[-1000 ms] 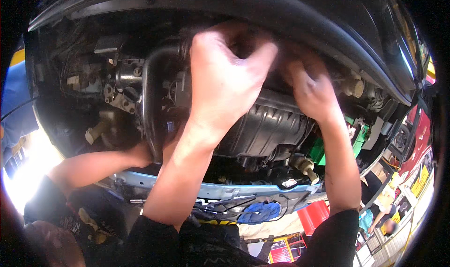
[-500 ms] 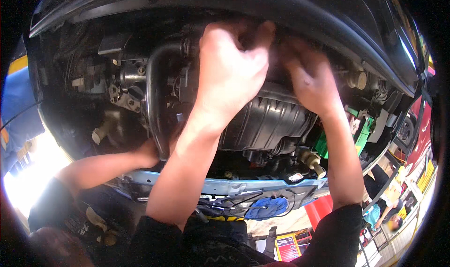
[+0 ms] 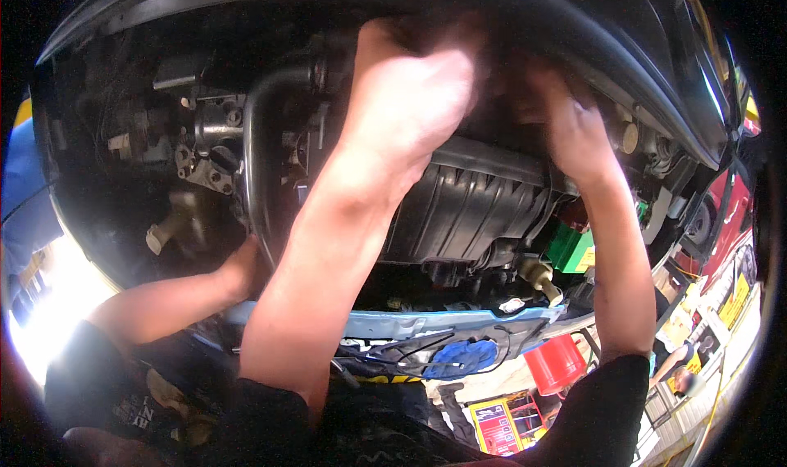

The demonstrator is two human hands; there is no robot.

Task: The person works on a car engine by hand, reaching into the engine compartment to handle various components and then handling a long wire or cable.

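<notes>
In an engine bay, both my arms reach up to the dark area under a black, curved panel [image 3: 525, 16]. My left hand [image 3: 418, 90] is smeared by motion, the fingers bent into shadow; what it touches is hidden. To its right is my right hand [image 3: 574, 127], blurred too, with its fingers lost in the dark. Below and between my hands lies a ribbed black plastic housing [image 3: 475, 209]. A thick black hose [image 3: 258, 156] bends down left of my left forearm. Another person's arm [image 3: 180, 295] reaches in from the left, its hand partly behind the hose.
A blue body edge [image 3: 426, 326] runs across the front of the bay. A green battery-like box [image 3: 571, 250] sits beside my right forearm, near a pale-capped fitting [image 3: 537, 277]. Beyond the edge are a blue cloth [image 3: 463, 358], a red bucket [image 3: 556, 364] and another person [image 3: 680, 369].
My right hand has shifted right. My left hand has turned and stays near the dark area. The whole view has shifted slightly, with more of the red bucket showing.
</notes>
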